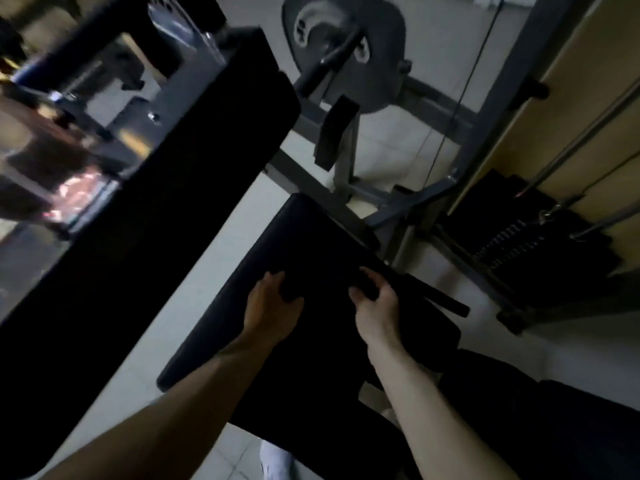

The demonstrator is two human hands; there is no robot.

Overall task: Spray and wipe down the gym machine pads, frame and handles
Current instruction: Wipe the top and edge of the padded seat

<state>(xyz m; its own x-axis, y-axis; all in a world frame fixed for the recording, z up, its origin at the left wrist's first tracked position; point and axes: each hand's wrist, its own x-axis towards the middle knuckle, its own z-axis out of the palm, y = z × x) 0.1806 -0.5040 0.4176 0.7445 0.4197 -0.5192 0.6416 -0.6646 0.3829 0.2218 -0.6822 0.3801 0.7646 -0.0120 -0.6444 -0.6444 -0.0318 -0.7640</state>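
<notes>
The black seat pad of the gym machine lies tilted in the middle of the head view. On it, my left hand curls its fingers and thumb round a dark bunched thing that looks like a cloth; the dim light hides its outline. At the pad's right edge my right hand grips the near end of a black padded handle, which sticks out to the right. A long black back pad runs diagonally on the left. No spray bottle is in view.
The grey machine frame with a round cam plate and a small black pad stands beyond the seat. A weight stack with guide rods and a cable is at the right. The floor is pale tile. My dark-clothed leg is at lower right.
</notes>
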